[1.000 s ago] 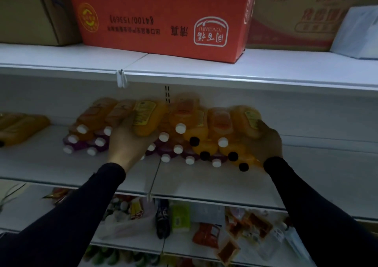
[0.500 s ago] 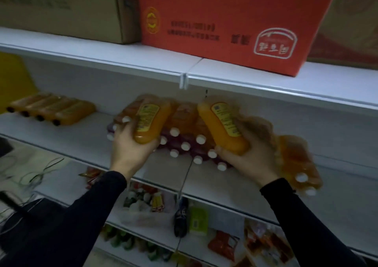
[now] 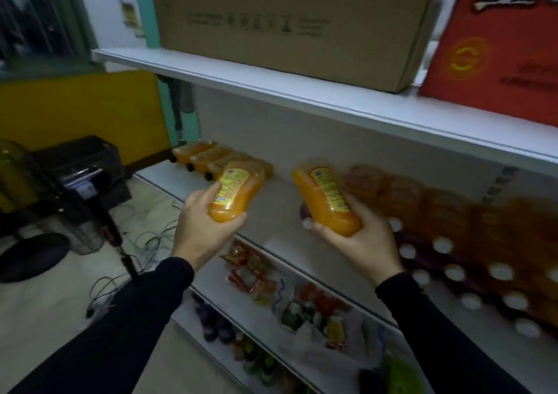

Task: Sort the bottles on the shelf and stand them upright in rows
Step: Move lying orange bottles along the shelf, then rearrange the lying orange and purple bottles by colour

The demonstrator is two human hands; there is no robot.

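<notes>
My left hand (image 3: 200,224) grips an orange juice bottle (image 3: 235,192) with a yellow label, held in the air in front of the middle shelf (image 3: 268,221). My right hand (image 3: 362,239) grips a second orange bottle (image 3: 327,200), tilted, its base toward me. A short row of orange bottles (image 3: 200,159) lies on its side at the shelf's left end, dark caps facing out. A blurred pile of orange and purple bottles (image 3: 453,242) with white caps lies stacked at the right.
A brown cardboard box (image 3: 287,22) and a red box (image 3: 498,43) sit on the upper shelf. The lower shelf holds snack packets (image 3: 262,275) and small bottles. A black fan, a dark crate (image 3: 81,167) and cables stand on the floor at left.
Both hands have lifted one orange bottle each out of the pile and carried them left. My view has swung left, so the pile now sits at the right.
</notes>
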